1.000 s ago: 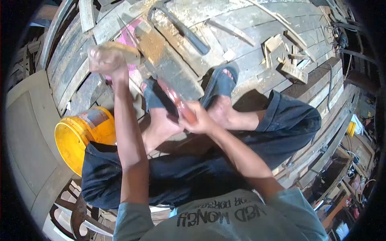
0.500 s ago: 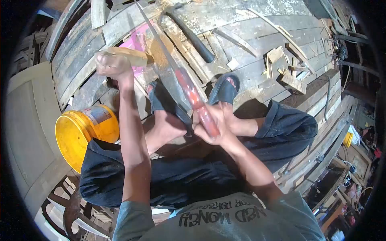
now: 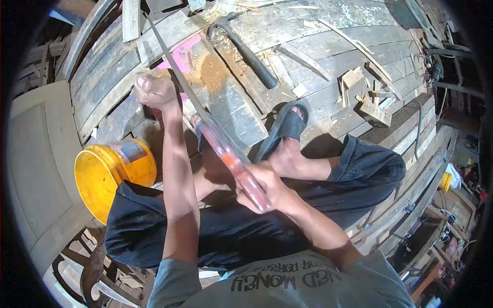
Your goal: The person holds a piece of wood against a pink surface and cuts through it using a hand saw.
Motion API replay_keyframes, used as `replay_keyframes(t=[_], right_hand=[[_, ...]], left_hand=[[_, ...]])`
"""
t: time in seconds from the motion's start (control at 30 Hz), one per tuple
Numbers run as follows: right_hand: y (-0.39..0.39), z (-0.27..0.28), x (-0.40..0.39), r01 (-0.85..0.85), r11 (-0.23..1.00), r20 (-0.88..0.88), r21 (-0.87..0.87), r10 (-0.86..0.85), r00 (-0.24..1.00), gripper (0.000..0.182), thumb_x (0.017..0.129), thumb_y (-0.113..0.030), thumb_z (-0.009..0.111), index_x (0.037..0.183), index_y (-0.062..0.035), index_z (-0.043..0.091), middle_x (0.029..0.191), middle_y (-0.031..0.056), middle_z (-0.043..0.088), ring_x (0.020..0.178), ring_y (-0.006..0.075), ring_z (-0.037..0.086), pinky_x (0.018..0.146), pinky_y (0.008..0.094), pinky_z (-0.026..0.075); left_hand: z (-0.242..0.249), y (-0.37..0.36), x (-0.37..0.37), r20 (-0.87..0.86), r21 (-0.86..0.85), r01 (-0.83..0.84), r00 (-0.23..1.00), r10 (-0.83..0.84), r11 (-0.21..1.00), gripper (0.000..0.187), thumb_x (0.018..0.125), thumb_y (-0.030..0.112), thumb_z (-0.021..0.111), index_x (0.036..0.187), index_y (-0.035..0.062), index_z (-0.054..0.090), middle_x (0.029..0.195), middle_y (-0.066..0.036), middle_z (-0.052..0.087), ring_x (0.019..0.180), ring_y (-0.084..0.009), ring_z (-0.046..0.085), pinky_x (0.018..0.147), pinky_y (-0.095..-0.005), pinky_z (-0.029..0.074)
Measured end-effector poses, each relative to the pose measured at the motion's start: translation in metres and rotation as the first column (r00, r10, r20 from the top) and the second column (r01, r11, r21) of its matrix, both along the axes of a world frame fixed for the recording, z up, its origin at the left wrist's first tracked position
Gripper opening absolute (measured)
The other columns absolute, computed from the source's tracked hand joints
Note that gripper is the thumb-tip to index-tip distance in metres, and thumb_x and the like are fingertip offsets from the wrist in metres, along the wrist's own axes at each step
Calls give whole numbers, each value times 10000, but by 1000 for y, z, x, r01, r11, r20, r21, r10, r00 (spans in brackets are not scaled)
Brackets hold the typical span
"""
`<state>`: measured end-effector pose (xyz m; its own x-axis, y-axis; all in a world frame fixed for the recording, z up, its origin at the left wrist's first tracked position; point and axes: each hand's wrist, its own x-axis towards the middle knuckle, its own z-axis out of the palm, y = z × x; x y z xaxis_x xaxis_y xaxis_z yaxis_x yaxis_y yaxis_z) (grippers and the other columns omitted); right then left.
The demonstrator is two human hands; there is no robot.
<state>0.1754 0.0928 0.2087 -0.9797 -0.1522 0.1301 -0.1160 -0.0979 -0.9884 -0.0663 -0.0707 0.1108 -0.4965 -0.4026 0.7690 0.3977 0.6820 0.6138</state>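
My left hand [image 3: 155, 93] is closed round a short pale wood block [image 3: 193, 80], pressing it down on the boards at the upper left. My right hand [image 3: 263, 186] grips the reddish handle of a handsaw [image 3: 216, 139], low in the middle between my knees. The long narrow blade shows nearly edge-on and runs up and left, crossing the block just right of my left fist. Its teeth are hidden from this angle. Beside the block, a heap of sawdust [image 3: 212, 72] lies on a plank.
A black-handled tool with a curved head [image 3: 251, 62] lies beyond the sawdust. Wood offcuts [image 3: 374, 110] and slivers litter the floorboards at right. A yellow bucket [image 3: 110, 167] stands left of my left forearm. My sandalled foot [image 3: 288, 123] is close to the plank.
My right hand has drawn the handsaw back toward my body and to the left. The blade now crosses the wood block, where before it was to the right of it.
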Motion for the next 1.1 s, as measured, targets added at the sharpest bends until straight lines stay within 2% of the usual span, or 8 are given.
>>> replay_keyframes(t=[0.37,0.57,0.63,0.7,0.9,0.97,1.0,1.1], right_hand=[[-7,-16,6,-43,997,9,-67,44,999,184,683,-35,658,837,-12,560,619,63,551,513,230,591,509,300,453],[-2,-27,-20,-98,995,50,-9,98,994,343,711,-97,682,1007,-7,535,738,173,554,646,376,580,568,401,455],[5,-15,0,-143,988,91,57,138,986,360,686,-71,668,1024,-30,549,748,174,562,638,373,576,570,411,453],[8,-15,9,-126,991,92,43,121,988,343,691,-70,664,1012,-35,549,740,170,559,636,378,573,566,415,452],[6,-42,-30,-72,997,71,16,70,995,216,737,-80,656,893,-11,524,715,158,544,592,319,547,560,374,450],[10,-27,-5,-81,997,161,3,80,984,345,712,-92,693,1022,-24,560,803,165,584,689,350,596,626,386,471],[9,-29,-2,-83,996,113,-28,86,990,378,707,-94,696,1053,-27,561,829,167,590,717,352,605,647,388,477],[0,-45,-13,-57,998,17,1,57,998,335,698,-95,699,988,-10,556,807,161,583,695,331,606,645,351,477]], left_hand=[[0,-13,0,171,207,-48,985,12,977,509,951,322,287,626,-35,447,556,-160,497,511,-281,463,516,-411,388],[12,-6,2,164,21,-41,986,37,999,478,957,300,280,658,-38,437,577,-139,488,557,-252,467,551,-400,404],[8,-13,-2,182,-60,-102,977,111,993,479,958,303,281,661,-37,440,586,-142,494,557,-249,472,547,-398,405],[20,5,4,189,133,-65,981,39,989,493,961,318,282,655,-33,442,595,-133,502,561,-253,480,544,-400,402],[12,1,3,148,7,-25,989,24,1000,477,957,317,299,661,-23,456,590,-112,504,558,-241,484,552,-399,414],[7,0,-4,57,-126,-35,997,43,991,443,953,304,332,674,-19,451,576,-95,487,533,-221,465,521,-395,398],[20,16,4,58,110,47,997,-54,993,430,950,295,337,677,-17,450,574,-94,485,526,-219,461,514,-394,394],[3,4,5,66,62,126,989,-130,990,404,936,261,333,656,-6,450,584,-86,503,514,-203,456,490,-353,390]])
